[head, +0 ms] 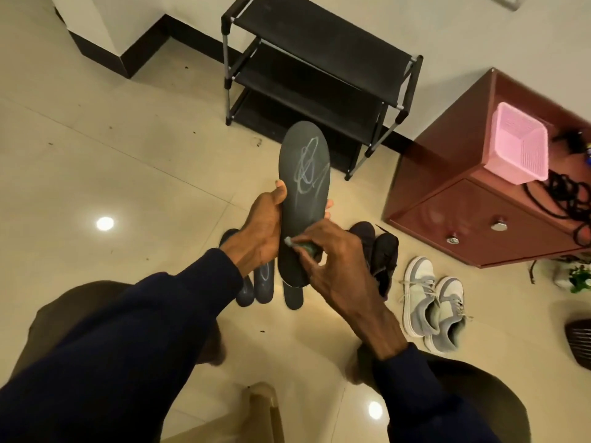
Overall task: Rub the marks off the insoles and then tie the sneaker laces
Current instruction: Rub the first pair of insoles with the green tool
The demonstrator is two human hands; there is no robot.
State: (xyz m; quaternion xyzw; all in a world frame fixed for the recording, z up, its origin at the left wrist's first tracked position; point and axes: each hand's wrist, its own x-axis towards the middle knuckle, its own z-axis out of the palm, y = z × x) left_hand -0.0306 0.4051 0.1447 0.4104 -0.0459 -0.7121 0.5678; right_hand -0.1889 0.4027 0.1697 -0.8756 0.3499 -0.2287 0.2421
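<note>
My left hand [260, 227] grips a dark insole [303, 174] by its left edge, holding it upright over the floor. Pale scribbled marks cover its upper half. My right hand [332, 254] pinches a small grey-green eraser [299, 245] against the insole's lower part. More dark insoles [263, 282] lie on the floor below, partly hidden by my hands. A pair of grey and white sneakers [431, 302] with loose laces sits on the floor at the right.
A black three-tier shoe rack [319, 68] stands against the wall ahead. A red-brown cabinet [463, 206] at the right carries a pink basket [518, 148] and black cords. Dark shoes [383, 254] lie between the insoles and the sneakers.
</note>
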